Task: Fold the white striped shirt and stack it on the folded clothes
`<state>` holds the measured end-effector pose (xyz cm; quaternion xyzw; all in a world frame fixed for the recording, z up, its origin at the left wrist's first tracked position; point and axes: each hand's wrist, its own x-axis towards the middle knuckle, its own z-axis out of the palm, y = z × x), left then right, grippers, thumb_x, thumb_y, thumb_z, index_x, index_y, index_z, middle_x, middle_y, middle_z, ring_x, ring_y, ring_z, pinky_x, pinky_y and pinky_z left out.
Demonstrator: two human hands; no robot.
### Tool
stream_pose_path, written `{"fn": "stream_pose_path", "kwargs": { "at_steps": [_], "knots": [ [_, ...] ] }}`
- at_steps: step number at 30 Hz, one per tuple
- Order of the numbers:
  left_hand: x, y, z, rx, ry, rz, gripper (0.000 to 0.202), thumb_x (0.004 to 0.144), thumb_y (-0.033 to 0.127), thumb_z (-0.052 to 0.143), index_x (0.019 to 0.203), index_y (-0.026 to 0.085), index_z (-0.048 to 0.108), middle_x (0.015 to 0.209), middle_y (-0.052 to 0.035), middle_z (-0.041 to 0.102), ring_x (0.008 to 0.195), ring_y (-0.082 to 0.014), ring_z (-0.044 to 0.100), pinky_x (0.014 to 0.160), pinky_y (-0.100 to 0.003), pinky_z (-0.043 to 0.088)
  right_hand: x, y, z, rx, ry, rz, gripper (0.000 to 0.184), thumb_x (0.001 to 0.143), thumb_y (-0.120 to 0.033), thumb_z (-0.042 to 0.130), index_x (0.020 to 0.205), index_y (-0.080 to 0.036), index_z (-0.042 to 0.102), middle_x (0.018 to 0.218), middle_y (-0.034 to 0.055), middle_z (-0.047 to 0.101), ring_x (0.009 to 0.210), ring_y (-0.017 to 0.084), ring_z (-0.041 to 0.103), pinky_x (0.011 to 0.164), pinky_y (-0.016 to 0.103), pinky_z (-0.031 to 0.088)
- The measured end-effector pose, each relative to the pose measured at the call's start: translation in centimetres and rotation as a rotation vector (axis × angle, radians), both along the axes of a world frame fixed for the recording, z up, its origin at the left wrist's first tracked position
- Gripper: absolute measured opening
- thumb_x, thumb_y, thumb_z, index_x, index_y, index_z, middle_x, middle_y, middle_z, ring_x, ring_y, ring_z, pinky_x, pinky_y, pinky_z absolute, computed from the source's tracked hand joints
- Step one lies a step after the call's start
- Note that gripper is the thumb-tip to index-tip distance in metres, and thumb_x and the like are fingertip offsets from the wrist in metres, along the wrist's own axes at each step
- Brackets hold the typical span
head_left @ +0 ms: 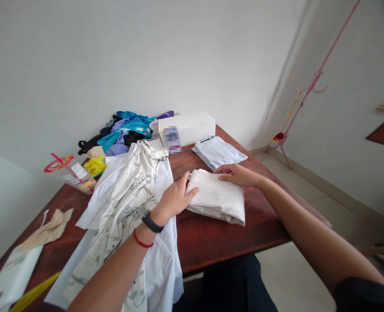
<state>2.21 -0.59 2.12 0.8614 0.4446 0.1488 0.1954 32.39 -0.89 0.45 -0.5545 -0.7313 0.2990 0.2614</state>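
A folded cream striped garment (219,197) lies on the dark wooden table (204,242). My left hand (175,197) rests on its left edge, fingers stretched and lying flat on the cloth. My right hand (237,174) lies on its far edge with fingers flat and pointing left. A patterned white shirt (130,203) is spread out to the left, under my left forearm. Behind the cream garment sits a folded pale blue garment (218,151).
A white box (188,128) stands at the back of the table, beside a heap of blue, purple and black clothes (123,132). A clear plastic bag (73,173), a beige cloth (47,232) and a white pouch (11,279) lie left. A pink stand (304,93) leans in the corner.
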Motion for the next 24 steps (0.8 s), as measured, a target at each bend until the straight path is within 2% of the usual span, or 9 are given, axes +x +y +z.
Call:
{"fn": "stream_pose_path", "kwargs": {
  "at_steps": [3,5,9,14,17,20,24],
  "knots": [
    [0.1,-0.7,0.2,-0.007,-0.006,0.031,0.077,0.100,0.049,0.050,0.160,0.011,0.021,0.153,-0.0246,0.046,0.133,-0.0338,0.056,0.111,-0.048,0.043,0.1,0.1,0.0,0.058,-0.014,-0.034,0.037,0.090,-0.045,0.060,0.116,-0.021,0.074,0.076,0.0015,0.068,0.071,0.019,0.059,0.066,0.029,0.042],
    [0.3,-1.2,0.0,-0.024,-0.025,0.006,0.079,0.099,0.048,0.053,0.160,0.011,0.020,0.155,-0.0248,0.044,0.135,-0.0340,0.054,0.112,-0.048,0.042,0.2,0.1,0.1,0.073,-0.034,-0.056,0.036,0.091,-0.044,0.059,0.115,-0.022,0.074,0.077,0.0015,0.069,0.071,0.019,0.059,0.065,0.029,0.041],
    [0.7,-1.8,-0.3,-0.069,-0.082,-0.038,0.076,0.098,0.048,0.056,0.159,0.013,0.025,0.151,-0.0225,0.050,0.133,-0.0326,0.056,0.110,-0.045,0.045,0.1,-0.1,0.4,0.089,-0.060,-0.088,0.031,0.093,-0.040,0.057,0.110,-0.023,0.076,0.091,0.0041,0.076,0.084,0.023,0.065,0.073,0.031,0.046],
    [1.0,-2.1,0.2,-0.082,-0.095,0.042,0.067,0.101,0.048,0.049,0.156,0.014,0.031,0.134,-0.0205,0.065,0.127,-0.0328,0.062,0.105,-0.044,0.048,0.2,-0.1,0.4,0.138,-0.058,-0.166,0.027,0.093,-0.037,0.057,0.105,-0.023,0.077,0.096,0.0055,0.078,0.092,0.026,0.067,0.080,0.034,0.047],
    [0.9,-2.0,0.5,-0.089,-0.078,0.045,0.067,0.101,0.047,0.050,0.155,0.013,0.032,0.123,-0.0187,0.070,0.123,-0.0332,0.064,0.102,-0.043,0.049,0.1,0.0,0.2,0.078,0.003,-0.074,0.029,0.092,-0.041,0.059,0.104,-0.023,0.078,0.097,0.0052,0.078,0.092,0.026,0.067,0.080,0.033,0.048],
    [0.7,-1.8,0.9,-0.096,-0.061,0.077,0.063,0.100,0.051,0.049,0.152,0.018,0.038,0.108,-0.0125,0.074,0.110,-0.0322,0.070,0.095,-0.042,0.051,-0.2,-0.1,0.3,0.055,0.090,-0.001,0.035,0.092,-0.048,0.058,0.102,-0.021,0.078,0.098,0.0062,0.077,0.093,0.027,0.067,0.082,0.034,0.049],
    [0.7,-1.4,1.1,-0.152,-0.204,0.071,0.059,0.099,0.054,0.052,0.148,0.022,0.042,0.093,-0.0048,0.072,0.089,-0.0251,0.072,0.079,-0.034,0.055,-0.4,-0.2,0.6,0.063,0.147,0.013,0.040,0.093,-0.052,0.055,0.102,-0.019,0.077,0.097,0.0062,0.077,0.095,0.028,0.066,0.083,0.035,0.049]
  ]
}}
